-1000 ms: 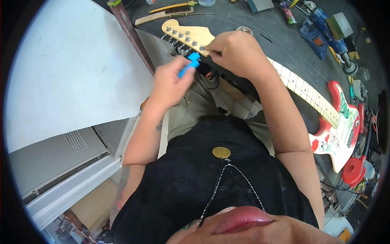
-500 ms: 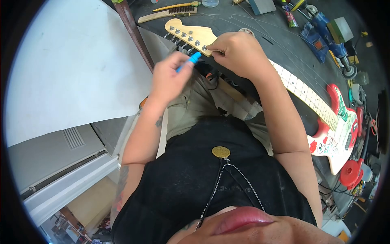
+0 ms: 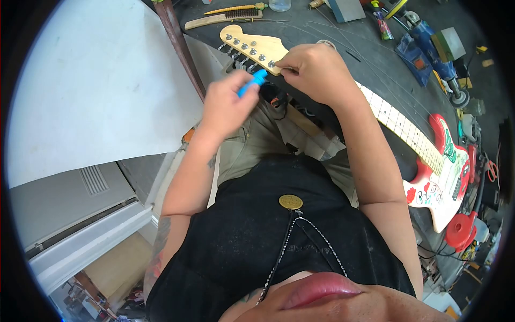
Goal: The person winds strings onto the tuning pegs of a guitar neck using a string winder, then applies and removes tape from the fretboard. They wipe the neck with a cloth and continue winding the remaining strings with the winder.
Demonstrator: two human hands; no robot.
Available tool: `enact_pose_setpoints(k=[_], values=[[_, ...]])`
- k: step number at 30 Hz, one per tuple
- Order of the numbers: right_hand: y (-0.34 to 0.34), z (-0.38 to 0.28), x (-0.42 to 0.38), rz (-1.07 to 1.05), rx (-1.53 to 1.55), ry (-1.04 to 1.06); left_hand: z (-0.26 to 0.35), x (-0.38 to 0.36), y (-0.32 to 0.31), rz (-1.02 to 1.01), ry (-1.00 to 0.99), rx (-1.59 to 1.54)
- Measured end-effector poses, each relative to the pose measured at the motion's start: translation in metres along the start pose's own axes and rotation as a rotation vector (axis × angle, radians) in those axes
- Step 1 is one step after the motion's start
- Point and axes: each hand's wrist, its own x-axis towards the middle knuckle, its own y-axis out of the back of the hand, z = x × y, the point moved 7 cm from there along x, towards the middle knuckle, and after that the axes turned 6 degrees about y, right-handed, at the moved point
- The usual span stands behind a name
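A guitar has a light wooden headstock [image 3: 248,44] with metal posts on its face and tuners along its near edge. Its pale fretboard [image 3: 399,119] runs to a red and white decorated body [image 3: 442,185] at the right. My left hand [image 3: 228,104], slightly blurred, is closed around a blue tool [image 3: 252,83] beside the tuners nearest the neck. At the neck end of the headstock, my right hand [image 3: 314,70] is closed in a pinch by the last post. Whatever lies between its fingertips is too small to make out.
A brush [image 3: 244,14] and a clear jar [image 3: 280,4] lie beyond the headstock. Thin loose strings cross the dark bench [image 3: 322,32]. A blue power tool [image 3: 432,48] is at the upper right, and a red round object [image 3: 460,231] sits by the body. A white panel [image 3: 96,80] fills the left.
The blue tool has turned slightly in my left hand beside the tuners. My right hand keeps its pinch at the same post. The whole view has shifted slightly.
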Motion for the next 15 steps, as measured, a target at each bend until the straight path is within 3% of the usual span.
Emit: enact_pose_setpoints(k=[1, 3, 5, 6, 7, 9, 10, 11, 13, 15], values=[[0.001, -0.001, 0.000, -0.020, 0.001, -0.020, -0.008, 0.000, 0.008, 0.103, 0.103, -0.148], [-0.001, -0.001, 0.000, -0.035, 0.002, -0.036, -0.020, 0.000, 0.008, 0.127, 0.167, -0.051], [-0.001, 0.001, 0.000, -0.014, -0.002, -0.024, -0.004, -0.004, -0.010, -0.132, -0.084, 0.251], [-0.001, 0.001, -0.001, -0.017, -0.006, -0.024, 0.004, -0.007, -0.010, -0.129, -0.115, 0.020], [0.000, 0.001, -0.002, -0.012, 0.005, -0.028, 0.004, -0.005, -0.012, -0.129, -0.115, 0.019], [0.000, 0.002, -0.003, -0.008, 0.018, -0.035, -0.009, 0.001, 0.005, 0.148, 0.078, -0.003], [-0.001, 0.002, -0.004, -0.011, 0.017, -0.030, -0.007, 0.003, 0.003, 0.112, 0.061, 0.192], [-0.001, 0.002, -0.003, -0.013, 0.014, -0.022, -0.005, 0.002, 0.004, 0.114, 0.062, 0.193], [0.001, -0.002, 0.000, 0.018, -0.002, 0.011, 0.021, -0.005, -0.006, -0.137, -0.134, 0.091], [0.003, -0.004, 0.000, 0.052, -0.015, 0.039, 0.015, -0.001, 0.002, -0.029, -0.108, 0.023]])
